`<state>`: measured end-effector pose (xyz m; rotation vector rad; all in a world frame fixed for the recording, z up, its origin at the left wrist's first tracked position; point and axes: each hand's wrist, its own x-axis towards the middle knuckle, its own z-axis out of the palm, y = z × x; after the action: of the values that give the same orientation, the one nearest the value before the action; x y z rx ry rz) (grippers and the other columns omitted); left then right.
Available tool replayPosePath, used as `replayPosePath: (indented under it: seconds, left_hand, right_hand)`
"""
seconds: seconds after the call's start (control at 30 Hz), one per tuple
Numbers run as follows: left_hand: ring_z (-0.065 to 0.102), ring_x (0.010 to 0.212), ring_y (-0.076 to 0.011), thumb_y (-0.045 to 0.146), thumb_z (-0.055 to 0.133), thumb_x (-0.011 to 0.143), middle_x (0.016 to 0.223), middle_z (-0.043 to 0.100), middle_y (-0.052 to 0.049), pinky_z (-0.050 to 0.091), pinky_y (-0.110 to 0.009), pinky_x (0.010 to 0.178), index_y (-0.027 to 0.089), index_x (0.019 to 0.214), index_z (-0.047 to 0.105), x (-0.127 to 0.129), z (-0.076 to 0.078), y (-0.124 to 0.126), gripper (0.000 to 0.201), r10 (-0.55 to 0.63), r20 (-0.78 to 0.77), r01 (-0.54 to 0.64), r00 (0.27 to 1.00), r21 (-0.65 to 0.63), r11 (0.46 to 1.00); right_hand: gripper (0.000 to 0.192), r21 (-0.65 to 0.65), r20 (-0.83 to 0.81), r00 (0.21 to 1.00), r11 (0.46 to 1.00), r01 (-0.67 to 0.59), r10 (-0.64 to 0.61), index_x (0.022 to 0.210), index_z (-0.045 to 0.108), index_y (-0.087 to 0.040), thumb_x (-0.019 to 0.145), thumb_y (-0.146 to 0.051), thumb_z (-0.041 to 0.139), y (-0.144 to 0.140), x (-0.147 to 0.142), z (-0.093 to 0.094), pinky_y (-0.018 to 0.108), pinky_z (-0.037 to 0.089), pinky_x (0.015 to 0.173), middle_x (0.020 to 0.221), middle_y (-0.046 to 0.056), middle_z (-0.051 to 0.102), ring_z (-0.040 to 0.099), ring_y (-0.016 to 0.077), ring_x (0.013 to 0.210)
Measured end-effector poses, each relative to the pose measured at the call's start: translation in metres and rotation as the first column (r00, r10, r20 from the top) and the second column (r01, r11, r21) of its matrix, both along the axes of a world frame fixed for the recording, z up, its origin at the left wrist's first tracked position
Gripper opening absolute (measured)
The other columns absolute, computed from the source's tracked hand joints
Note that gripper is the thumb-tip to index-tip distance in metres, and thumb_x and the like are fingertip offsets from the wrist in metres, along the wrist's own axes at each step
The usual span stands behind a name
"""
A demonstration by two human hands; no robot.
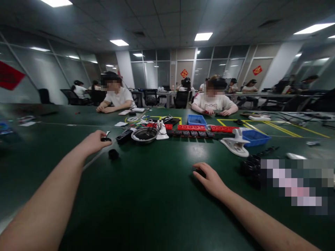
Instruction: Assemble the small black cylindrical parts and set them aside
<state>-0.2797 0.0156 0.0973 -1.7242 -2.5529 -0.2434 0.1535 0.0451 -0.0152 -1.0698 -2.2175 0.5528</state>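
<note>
My left hand (pixel 95 142) reaches out over the left of the green table (pixel 146 195), its fingers closed on a small black object (pixel 106 139) with a thin shiny edge. What kind of object it is I cannot make out. Just nearer to me lies a small black round piece (pixel 113 154), apart from the hand. Beyond it are a black power strip (pixel 124 136) and a metal bowl (pixel 144 135) holding dark items. My right hand (pixel 209 178) rests on the table right of the middle, thumb and fingers apart, with only dark shadow visible between them.
Red and black strips (pixel 195 130) lie in a row across the middle. A white clip-like stand (pixel 236 143), blue trays (pixel 255 138) and black round parts (pixel 250 167) sit to the right. Two people (pixel 117 96) sit across the table, near cables (pixel 136 119) and yellow tape.
</note>
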Motion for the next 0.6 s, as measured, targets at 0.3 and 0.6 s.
replayPosePath:
  seconds: [0.3, 0.6]
  left_hand:
    - [0.053, 0.094, -0.0184, 0.037, 0.057, 0.066, 0.106, 0.058, -0.004, 0.039, -0.022, 0.079, 0.018, 0.104, 0.054, -0.012, -0.005, -0.002, 0.043, -0.116, 0.040, 0.119, 0.992, -0.092, 0.989]
    - [0.054, 0.095, -0.0194, 0.028, 0.061, 0.062, 0.105, 0.059, -0.005, 0.040, -0.020, 0.077, 0.018, 0.098, 0.058, 0.008, -0.034, 0.005, 0.038, -0.075, 0.052, 0.085, 0.996, -0.227, 0.970]
  right_hand:
    - [0.024, -0.019, 0.068, 0.997, 1.000, -0.023, 0.024, 0.095, 0.052, -0.018, 0.079, -0.032, 0.042, -0.003, -0.002, 0.004, 0.033, 0.039, 0.081, 0.095, 0.007, 0.053, 0.049, 0.0190, 0.091]
    - [0.023, -0.002, 0.076, 0.997, 1.000, -0.016, 0.017, 0.094, 0.053, -0.016, 0.079, -0.031, 0.043, -0.007, -0.001, 0.006, 0.033, 0.039, 0.082, 0.093, 0.007, 0.053, 0.049, 0.0183, 0.090]
